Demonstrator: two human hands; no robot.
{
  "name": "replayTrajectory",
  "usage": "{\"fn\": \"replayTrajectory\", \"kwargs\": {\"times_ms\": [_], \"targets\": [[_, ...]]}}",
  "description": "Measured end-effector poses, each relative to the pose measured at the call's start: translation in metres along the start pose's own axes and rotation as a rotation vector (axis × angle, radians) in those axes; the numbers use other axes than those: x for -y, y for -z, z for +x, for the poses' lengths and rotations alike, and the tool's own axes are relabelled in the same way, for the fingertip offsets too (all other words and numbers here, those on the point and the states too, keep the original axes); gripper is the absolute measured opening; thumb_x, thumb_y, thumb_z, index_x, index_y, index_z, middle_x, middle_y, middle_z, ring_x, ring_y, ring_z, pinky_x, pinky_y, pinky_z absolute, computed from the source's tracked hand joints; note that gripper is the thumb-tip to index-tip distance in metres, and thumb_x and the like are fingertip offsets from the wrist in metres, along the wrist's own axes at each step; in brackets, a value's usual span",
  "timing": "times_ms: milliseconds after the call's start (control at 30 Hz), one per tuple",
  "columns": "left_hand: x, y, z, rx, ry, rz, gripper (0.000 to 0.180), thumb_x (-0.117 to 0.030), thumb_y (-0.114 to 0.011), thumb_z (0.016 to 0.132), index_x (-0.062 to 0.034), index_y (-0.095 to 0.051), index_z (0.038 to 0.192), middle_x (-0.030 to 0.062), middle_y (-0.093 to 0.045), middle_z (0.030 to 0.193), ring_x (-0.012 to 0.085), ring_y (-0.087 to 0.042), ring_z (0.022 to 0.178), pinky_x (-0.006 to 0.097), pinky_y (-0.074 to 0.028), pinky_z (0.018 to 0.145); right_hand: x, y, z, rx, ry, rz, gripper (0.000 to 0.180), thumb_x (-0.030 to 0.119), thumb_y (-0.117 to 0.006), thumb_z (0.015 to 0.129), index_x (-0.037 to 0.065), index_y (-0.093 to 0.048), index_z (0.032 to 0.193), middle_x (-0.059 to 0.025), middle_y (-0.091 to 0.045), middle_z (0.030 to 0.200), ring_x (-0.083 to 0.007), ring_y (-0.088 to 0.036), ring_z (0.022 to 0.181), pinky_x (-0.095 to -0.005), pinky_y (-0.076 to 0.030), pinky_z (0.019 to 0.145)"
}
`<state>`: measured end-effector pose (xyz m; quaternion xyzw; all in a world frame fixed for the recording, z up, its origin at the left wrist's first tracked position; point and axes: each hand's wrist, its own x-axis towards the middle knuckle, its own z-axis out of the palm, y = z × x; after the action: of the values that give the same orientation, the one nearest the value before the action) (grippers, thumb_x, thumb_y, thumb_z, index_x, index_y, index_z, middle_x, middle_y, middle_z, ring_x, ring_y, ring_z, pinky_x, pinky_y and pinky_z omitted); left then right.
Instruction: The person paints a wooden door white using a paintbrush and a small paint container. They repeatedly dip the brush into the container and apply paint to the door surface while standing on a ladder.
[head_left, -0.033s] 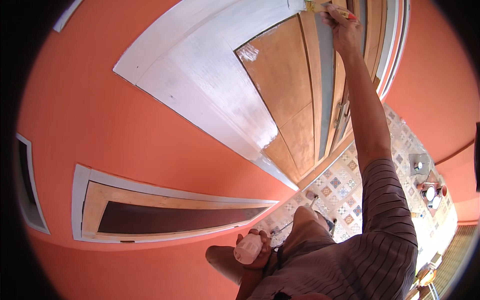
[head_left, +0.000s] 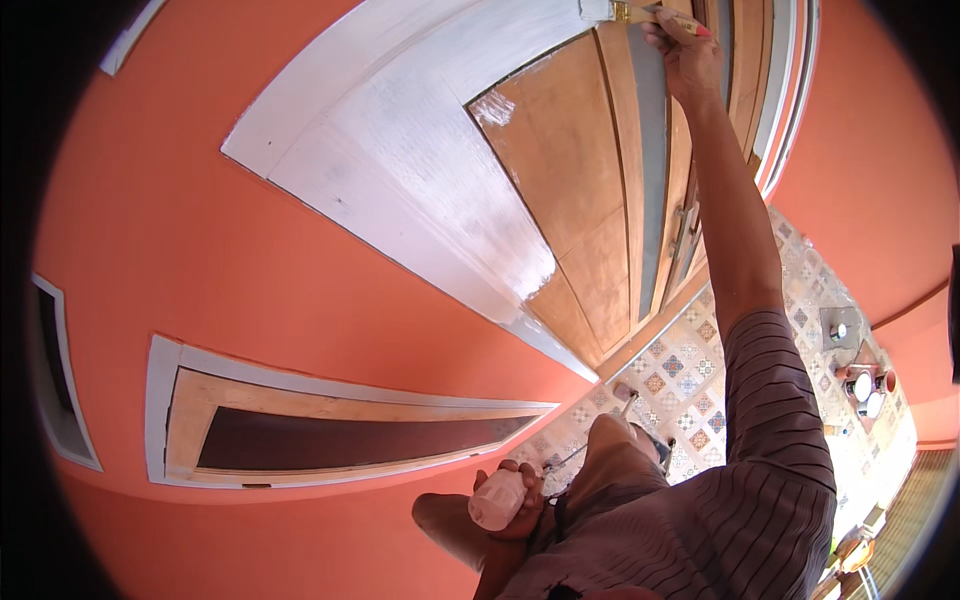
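My right hand [head_left: 690, 55] reaches far up, closed round the wooden handle of a flat paintbrush [head_left: 640, 13] with a red tip at its end. Its whitish bristles lie against the upper part of a wooden door [head_left: 570, 150]. White paint covers the door's left and upper frame, thin and streaky in places, while the inner panel shows bare brown wood with a few white smears along its edge. Low in front of my body, my left hand [head_left: 530, 505] is wrapped round a pale, whitish cup-like container [head_left: 497, 500]; what is inside cannot be made out.
Orange wall [head_left: 350, 300] surrounds the door. Below left is a low window with a wooden frame [head_left: 190, 420] and white border. Patterned tiles [head_left: 690, 370] cover the floor. Open paint cans [head_left: 862, 388] stand on the floor at right. A metal handle [head_left: 684, 235] sits on the door.
The paintbrush has shifted very slightly, and a little more of its bristles and metal band shows. My left hand and the container look the same.
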<state>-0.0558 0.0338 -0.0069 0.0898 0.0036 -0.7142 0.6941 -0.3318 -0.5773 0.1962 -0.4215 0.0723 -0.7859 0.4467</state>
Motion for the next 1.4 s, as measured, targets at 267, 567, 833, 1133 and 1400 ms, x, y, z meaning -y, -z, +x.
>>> {"fn": "replayTrajectory", "kwargs": {"times_ms": [267,567,833,1133,1400], "targets": [[0.014,-0.003,0.027,-0.013,0.038,0.006,0.060,-0.054,-0.044,0.110,0.0012,-0.056,0.132,0.0228,-0.055,0.112,0.0313,-0.060,0.085,0.040,-0.051,0.073,-0.029,0.067,0.074,-0.101,0.076,0.005,0.011,0.014,-0.074,0.098,0.004,-0.072,0.101,-0.0058,-0.073,0.090,-0.0164,-0.072,0.076,-0.0280,-0.059,0.067],[0.020,-0.012,0.036,0.031,0.084,0.004,0.061,-0.054,-0.045,0.109,0.0005,-0.057,0.134,0.0222,-0.055,0.110,0.0297,-0.058,0.083,0.038,-0.050,0.070,-0.007,0.042,0.046,-0.253,0.565,-0.217,0.013,0.010,-0.074,0.100,-0.002,-0.074,0.105,-0.0045,-0.073,0.096,-0.0158,-0.070,0.090,-0.0280,-0.056,0.086],[0.022,-0.013,0.028,0.019,0.057,0.022,0.061,-0.055,-0.045,0.109,0.0006,-0.058,0.133,0.0230,-0.055,0.110,0.0293,-0.057,0.081,0.037,-0.051,0.069,-0.043,-0.042,-0.023,-0.196,0.609,-0.801,0.021,0.014,-0.085,0.092,-0.001,-0.078,0.106,-0.0030,-0.074,0.094,-0.0100,-0.069,0.081,-0.0257,-0.056,0.077],[0.025,-0.010,0.027,0.050,0.094,0.025,0.060,-0.054,-0.041,0.111,-0.0010,-0.057,0.134,0.0207,-0.055,0.112,0.0286,-0.058,0.085,0.035,-0.050,0.069,-0.012,-0.060,-0.059,-0.051,0.303,-0.510,0.020,0.006,-0.081,0.094,-0.004,-0.076,0.109,-0.0081,-0.076,0.098,-0.0135,-0.072,0.086,-0.0277,-0.058,0.082],[0.027,-0.017,0.029,0.063,0.092,0.068,0.059,-0.054,-0.040,0.111,-0.0026,-0.056,0.135,0.0187,-0.055,0.111,0.0269,-0.057,0.085,0.034,-0.048,0.068,0.007,0.001,-0.022,-0.024,0.124,0.067,0.019,0.007,-0.077,0.097,-0.005,-0.076,0.111,-0.0122,-0.078,0.099,-0.0217,-0.077,0.086,-0.0318,-0.062,0.080]]}}
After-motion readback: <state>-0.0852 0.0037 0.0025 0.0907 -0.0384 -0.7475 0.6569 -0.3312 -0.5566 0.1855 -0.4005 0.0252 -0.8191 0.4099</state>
